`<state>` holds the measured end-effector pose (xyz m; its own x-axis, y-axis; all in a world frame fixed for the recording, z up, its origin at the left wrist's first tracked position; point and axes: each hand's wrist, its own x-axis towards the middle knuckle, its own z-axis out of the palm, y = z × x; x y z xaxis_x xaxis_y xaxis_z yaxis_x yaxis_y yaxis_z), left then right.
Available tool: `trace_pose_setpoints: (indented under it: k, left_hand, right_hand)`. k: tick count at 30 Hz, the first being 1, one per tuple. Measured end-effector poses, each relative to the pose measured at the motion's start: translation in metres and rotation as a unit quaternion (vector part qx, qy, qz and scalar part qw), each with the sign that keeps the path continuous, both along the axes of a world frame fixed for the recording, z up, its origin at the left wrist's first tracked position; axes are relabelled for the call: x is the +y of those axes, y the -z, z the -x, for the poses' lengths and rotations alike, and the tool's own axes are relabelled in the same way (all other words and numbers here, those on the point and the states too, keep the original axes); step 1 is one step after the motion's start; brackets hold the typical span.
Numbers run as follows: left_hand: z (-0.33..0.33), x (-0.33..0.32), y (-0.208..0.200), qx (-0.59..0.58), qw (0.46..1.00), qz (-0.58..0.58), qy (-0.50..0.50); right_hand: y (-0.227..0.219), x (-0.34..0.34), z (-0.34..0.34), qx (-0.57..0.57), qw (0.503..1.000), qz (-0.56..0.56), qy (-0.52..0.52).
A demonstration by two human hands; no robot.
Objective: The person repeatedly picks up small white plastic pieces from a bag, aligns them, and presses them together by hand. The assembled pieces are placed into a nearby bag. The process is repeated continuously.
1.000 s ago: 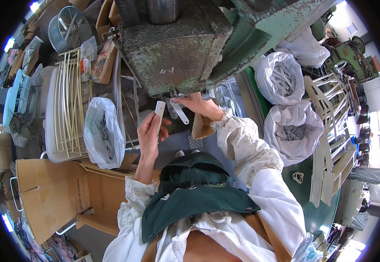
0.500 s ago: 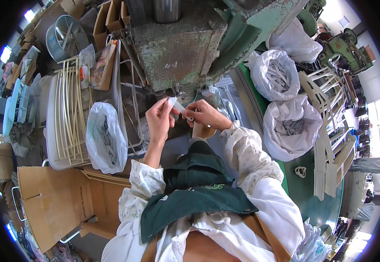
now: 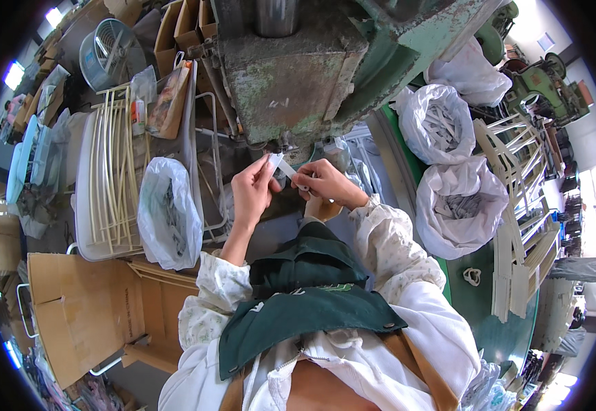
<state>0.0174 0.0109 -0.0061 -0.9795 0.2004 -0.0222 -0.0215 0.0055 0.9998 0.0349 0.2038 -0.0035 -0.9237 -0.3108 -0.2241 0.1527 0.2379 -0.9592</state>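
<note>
Just below the head of a green, worn press (image 3: 291, 89), my two hands meet at a thin white strip (image 3: 287, 169). My left hand (image 3: 252, 190) pinches its upper left end between thumb and fingertips. The lower right end is gripped by my right hand (image 3: 332, 183), thumb and fingers closed on it. A second white edge shows at my left fingertips; whether it is a fold or another strip I cannot tell. The small metal tooling (image 3: 285, 142) under the press head sits just above my fingers.
Left stand a white bag (image 3: 153, 240) of grey-white pieces, a tray with long cream strips (image 3: 113, 178) and an open cardboard box (image 3: 82, 312). On the green table (image 3: 472, 322) at right are two white bags (image 3: 441, 236) of strips and stacked cream slats (image 3: 510, 274).
The view has shifted slightly, so the press and bags sit a little further right. Both hands keep hold of the white strip, its tilt only slightly altered.
</note>
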Motion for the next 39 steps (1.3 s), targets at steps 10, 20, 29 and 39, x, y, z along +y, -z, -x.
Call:
trace_pose_setpoints:
  k: [10,20,29,39]
  left_hand:
    - [0.010,-0.007,-0.003,-0.098,0.994,-0.033,-0.017]
    - [0.009,-0.003,0.018,-0.041,0.996,-0.071,-0.036]
    - [0.000,-0.026,0.011,-0.141,0.987,-0.076,-0.020]
    - [-0.004,-0.027,0.008,-0.073,0.997,-0.012,-0.029]
  right_hand:
    - [0.001,0.001,0.001,-0.031,0.999,0.027,0.002]
    - [0.003,-0.002,-0.001,-0.030,0.998,0.044,0.019]
    - [0.004,-0.006,-0.005,-0.026,0.998,0.049,0.032]
    - [-0.002,-0.008,-0.007,-0.041,0.997,0.049,0.041]
